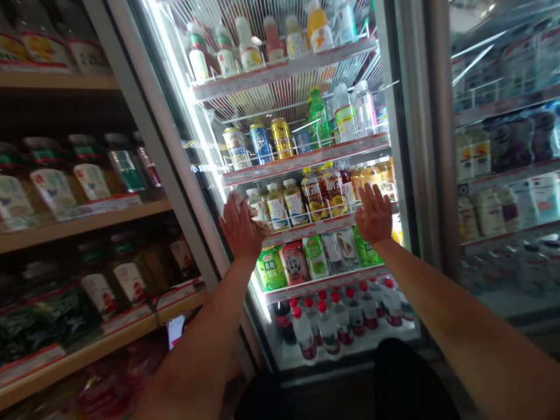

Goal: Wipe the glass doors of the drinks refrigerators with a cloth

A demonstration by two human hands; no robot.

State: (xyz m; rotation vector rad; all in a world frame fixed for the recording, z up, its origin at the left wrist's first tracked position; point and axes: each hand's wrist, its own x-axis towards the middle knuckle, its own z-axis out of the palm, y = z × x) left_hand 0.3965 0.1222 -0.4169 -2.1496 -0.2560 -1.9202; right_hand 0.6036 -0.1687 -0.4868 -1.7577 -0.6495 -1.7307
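Note:
I face a lit drinks fridge with a glass door (389,105). My left hand (240,228) lies against the glass at mid height, fingers pointing up, and presses a pale crumpled cloth (261,226) that sticks out beside and above it. My right hand (374,214) rests flat on the same glass further right, with its fingers spread and nothing in it. Behind the glass, between my hands, stands a row of yellow-capped bottles (286,201) and red-labelled tea bottles (326,192).
Wire shelves hold cans (280,137), green cartons (271,267) and red-capped water bottles (328,324). Wooden shelves (87,221) with jars and bottles run along the left. A second glass-door fridge (503,175) stands to the right.

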